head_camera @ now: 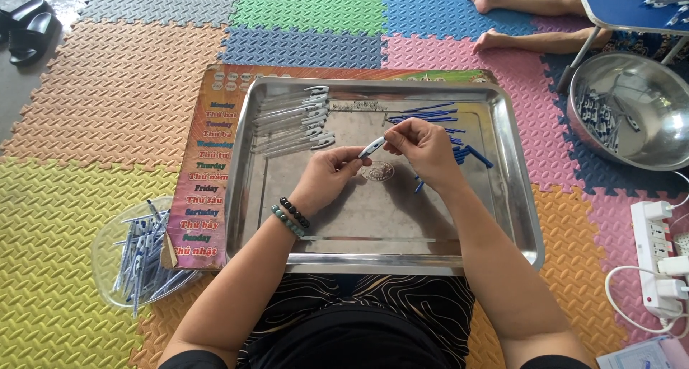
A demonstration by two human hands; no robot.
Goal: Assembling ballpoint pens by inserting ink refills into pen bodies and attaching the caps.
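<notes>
Just above the middle of the frame, the left hand [326, 174] and right hand [423, 148] meet over the steel tray [517, 197], both grips pinched together on a small white pen piece [372, 148]. Because only fingertips hold it, a slip could drop it among the loose blue refills [430, 115] at upper right, or knock the finished pens [294, 121] stacked upper left.
</notes>
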